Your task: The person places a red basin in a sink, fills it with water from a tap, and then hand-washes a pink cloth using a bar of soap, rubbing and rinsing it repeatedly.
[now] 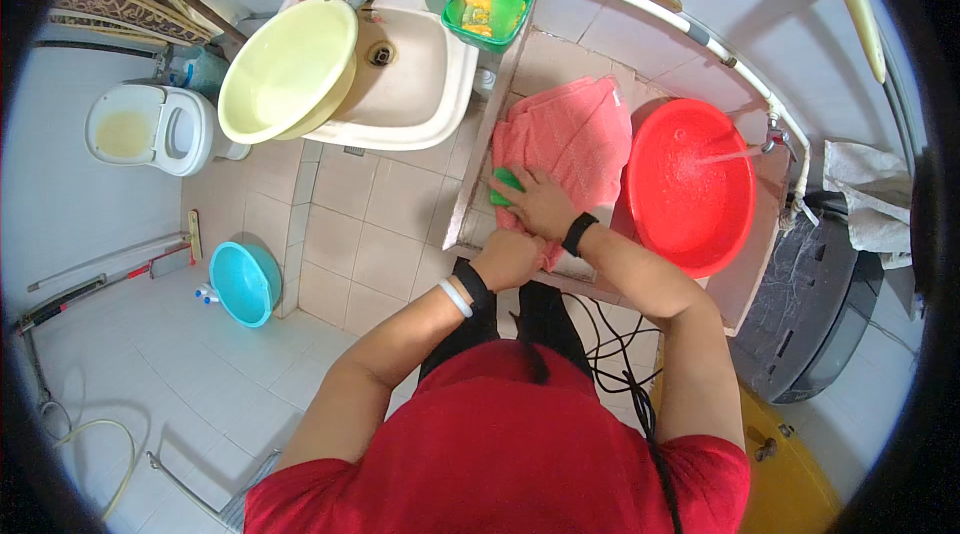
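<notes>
We see the rumpled pink terry towel [575, 129] lying on the tiled table [748, 279], at one o'clock from our hands. Our right hand [545, 207] presses down on it, fingers closed over a small green block [507, 187]; our left hand [509, 260] has its fingers clamped on the towel's six-o'clock end. Near three o'clock, the round red plastic basin [690, 259] takes a stream of water [728, 155] entering from its two-o'clock side. The cream ceramic sink [440, 114] sits at eleven o'clock.

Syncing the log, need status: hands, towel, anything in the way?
Right hand holding green block against pink towel. Left hand gripping towel's near end. Towel on ledge, red basin close on right. Nothing seen blocking hands.
</notes>
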`<act>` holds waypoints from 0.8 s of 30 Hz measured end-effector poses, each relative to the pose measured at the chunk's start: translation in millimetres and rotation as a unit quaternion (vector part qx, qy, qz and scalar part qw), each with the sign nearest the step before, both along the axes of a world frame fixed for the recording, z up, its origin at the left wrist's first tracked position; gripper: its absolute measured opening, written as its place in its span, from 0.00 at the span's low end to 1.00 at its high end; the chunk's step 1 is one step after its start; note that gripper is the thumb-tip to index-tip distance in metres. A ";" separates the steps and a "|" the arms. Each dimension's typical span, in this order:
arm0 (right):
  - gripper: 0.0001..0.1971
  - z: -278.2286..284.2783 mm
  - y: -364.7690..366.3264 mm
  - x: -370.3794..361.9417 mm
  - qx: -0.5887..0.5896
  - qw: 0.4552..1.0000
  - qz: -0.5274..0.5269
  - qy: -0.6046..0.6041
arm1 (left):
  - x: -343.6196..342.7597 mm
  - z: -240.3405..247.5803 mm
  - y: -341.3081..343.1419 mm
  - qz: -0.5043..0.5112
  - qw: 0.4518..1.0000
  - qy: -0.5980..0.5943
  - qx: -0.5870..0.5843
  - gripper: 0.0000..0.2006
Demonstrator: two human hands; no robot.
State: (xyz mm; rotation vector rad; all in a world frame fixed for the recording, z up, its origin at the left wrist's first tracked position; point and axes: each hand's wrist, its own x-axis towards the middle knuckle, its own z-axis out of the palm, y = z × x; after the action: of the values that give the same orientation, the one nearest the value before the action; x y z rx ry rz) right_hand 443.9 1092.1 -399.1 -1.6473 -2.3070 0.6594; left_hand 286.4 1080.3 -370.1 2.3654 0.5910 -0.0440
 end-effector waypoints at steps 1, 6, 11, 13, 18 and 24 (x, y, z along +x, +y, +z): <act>0.21 1.8 -0.4 0.0 0.019 1.000 0.011 -0.014 | -0.1 -0.9 1.6 -0.024 0.999 0.047 -0.003 0.11; 0.21 -83.8 45.7 100.8 0.082 0.966 -0.120 -0.211 | 9.3 19.8 20.7 -0.063 0.993 0.093 -0.041 0.11; 0.22 -71.4 54.9 146.7 -0.020 0.899 -0.382 -0.214 | 12.8 24.2 13.8 -0.065 0.986 0.125 -0.091 0.13; 0.23 -68.7 42.7 136.9 -0.047 0.901 -0.378 -0.208 | 17.7 9.3 12.8 0.021 0.988 0.110 -0.105 0.12; 0.24 -58.3 -4.2 84.9 -0.010 0.930 -0.299 -0.214 | 36.6 7.2 29.1 0.039 0.998 0.045 -0.006 0.22; 0.22 -62.7 20.3 111.0 -0.018 0.933 -0.328 -0.145 | 52.6 11.4 27.1 -0.048 0.995 0.078 0.051 0.23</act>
State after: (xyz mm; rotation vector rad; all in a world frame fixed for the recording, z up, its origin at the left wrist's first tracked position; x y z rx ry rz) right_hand 554.8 1112.4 -461.8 -2.4802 -1.7074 0.3183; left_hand 339.0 1107.4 -358.7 2.5045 0.5643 -0.2478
